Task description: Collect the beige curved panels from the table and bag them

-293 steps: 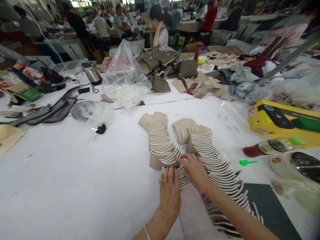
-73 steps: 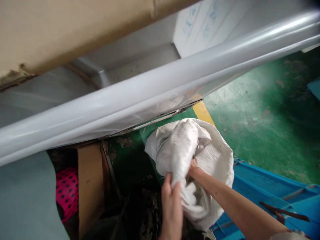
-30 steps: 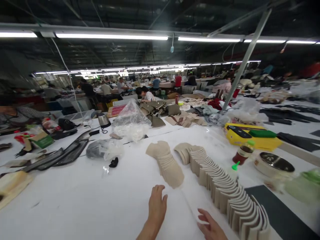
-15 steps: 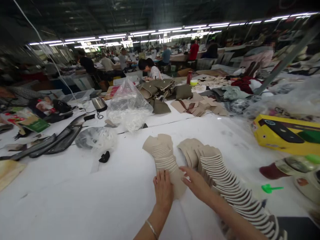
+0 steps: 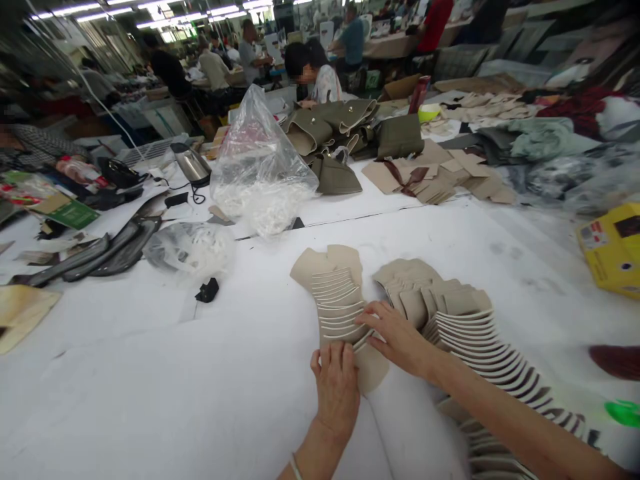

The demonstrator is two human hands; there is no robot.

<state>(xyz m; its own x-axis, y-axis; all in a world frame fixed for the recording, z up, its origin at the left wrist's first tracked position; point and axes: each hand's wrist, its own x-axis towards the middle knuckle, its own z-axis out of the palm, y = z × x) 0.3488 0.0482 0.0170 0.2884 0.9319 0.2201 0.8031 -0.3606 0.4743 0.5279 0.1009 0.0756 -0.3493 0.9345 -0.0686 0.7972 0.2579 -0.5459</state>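
A fanned row of beige leather-like pieces (image 5: 337, 293) with pale edges lies on the white table in front of me. My left hand (image 5: 337, 380) grips the near-left edge of a beige piece (image 5: 373, 370) at the row's near end, its fingers bent over it. At the right edge of the same row, my right hand (image 5: 395, 337) has curled fingertips on the pieces, the thumb by a raised pale edge. A longer fanned row of similar pieces (image 5: 465, 327) runs beneath and beside my right forearm, which hides part of it.
Clear plastic bags with white contents (image 5: 263, 193) stand beyond the rows. Olive leather-like parts (image 5: 333, 175) and flat beige cut pieces (image 5: 440, 177) lie farther back. A yellow box (image 5: 613, 250) and a green object (image 5: 623, 412) are at right. People work in the background.
My view has tilted down and shifted left. My right fingers have come onto the row's right edge, and a pale edge near my hands now stands raised.
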